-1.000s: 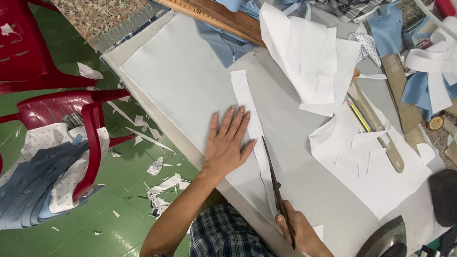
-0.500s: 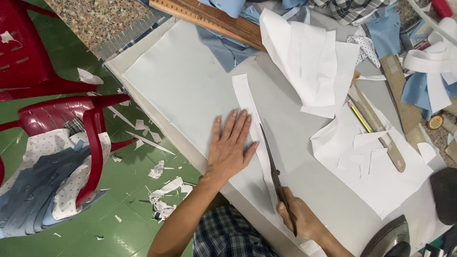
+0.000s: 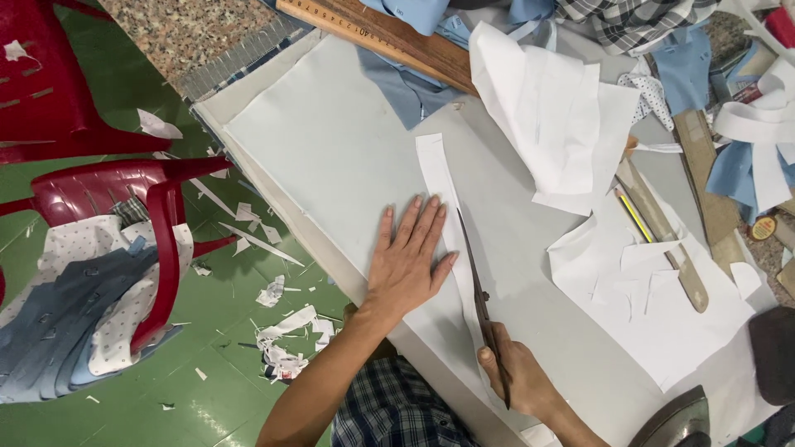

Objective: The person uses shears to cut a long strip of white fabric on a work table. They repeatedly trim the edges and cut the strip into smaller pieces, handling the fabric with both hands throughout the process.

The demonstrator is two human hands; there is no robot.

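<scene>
**Shears advancing along the strip edge**

As the blades are working up the white sheet, the cut is running a little further than it did 1 second ago: the right hand [image 3: 515, 377] has been creeping forward from the near table edge, and the shears [image 3: 480, 310] are now pointing at the fingertips of the left hand [image 3: 407, 263].

That left hand is lying flat and released, fingers spread, pressing the sheet [image 3: 331, 157] down just left of the blades; it has barely shifted. The right hand is clenched around the shears' handles.

A narrow strip [image 3: 436, 174] is lying just right of the cut line, reaching away towards the wooden ruler [image 3: 389, 37]. Judging by the blade tip, roughly half of the strip's length is still waiting to be cut free.

Loose paper pieces [image 3: 654, 306] are lying well to the right, and scraps [image 3: 281, 348] are littering the green floor beside the red chair [image 3: 157, 207].
</scene>
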